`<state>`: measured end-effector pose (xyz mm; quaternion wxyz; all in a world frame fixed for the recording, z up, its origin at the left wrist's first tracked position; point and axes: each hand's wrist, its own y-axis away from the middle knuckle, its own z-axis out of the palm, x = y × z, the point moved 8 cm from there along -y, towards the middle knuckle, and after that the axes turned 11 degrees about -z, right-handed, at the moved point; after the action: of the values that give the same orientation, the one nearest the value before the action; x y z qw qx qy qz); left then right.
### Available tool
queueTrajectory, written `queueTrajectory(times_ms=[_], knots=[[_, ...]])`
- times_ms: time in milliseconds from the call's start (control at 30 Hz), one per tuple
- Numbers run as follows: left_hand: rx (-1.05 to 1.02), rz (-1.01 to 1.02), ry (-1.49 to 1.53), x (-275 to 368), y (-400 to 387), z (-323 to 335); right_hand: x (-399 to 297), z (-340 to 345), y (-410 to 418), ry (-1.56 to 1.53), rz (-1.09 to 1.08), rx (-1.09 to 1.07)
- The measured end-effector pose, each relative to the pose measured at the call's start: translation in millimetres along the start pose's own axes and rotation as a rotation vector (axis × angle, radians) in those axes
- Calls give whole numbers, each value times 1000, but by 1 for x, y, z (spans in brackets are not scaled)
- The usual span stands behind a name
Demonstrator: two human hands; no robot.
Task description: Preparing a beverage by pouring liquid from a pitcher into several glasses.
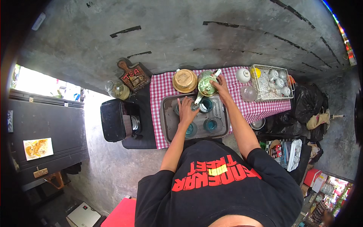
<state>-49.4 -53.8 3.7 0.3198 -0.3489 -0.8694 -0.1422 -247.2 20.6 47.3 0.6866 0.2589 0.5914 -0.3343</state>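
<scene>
My right hand (220, 85) grips a green patterned teapot (207, 83) by its handle side, with fingers over the lid. The teapot tilts so that its pale spout points down at a small glass (195, 106). Around that small glass my left hand (187, 109) has its fingers, above the tray. Cups with blue-green contents stand on the grey tray (165, 129): one (206, 105) right beside the small glass, one (212, 125) at the near right, one (191, 129) at the near left. Another is partly hidden behind my left hand.
A round wooden-topped pot (185, 79) stands behind the tray on the checked cloth (156, 99). To the right are a white cup (243, 75), a glass (248, 93) and a wire basket (258, 98) of cups. A black appliance (114, 120) and a glass pitcher (117, 90) stand left.
</scene>
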Motion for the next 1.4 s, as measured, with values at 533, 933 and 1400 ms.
queueTrajectory(times_ms=[533, 933, 1400], knots=[[-13, -1, -1, 3, 0, -1, 6, -3, 1, 23, -8, 18], [1, 5, -15, 2, 0, -1, 0, 0, 2, 1, -6, 15], [5, 12, 9, 4, 1, -4, 2, -1, 1, -4, 2, 15]])
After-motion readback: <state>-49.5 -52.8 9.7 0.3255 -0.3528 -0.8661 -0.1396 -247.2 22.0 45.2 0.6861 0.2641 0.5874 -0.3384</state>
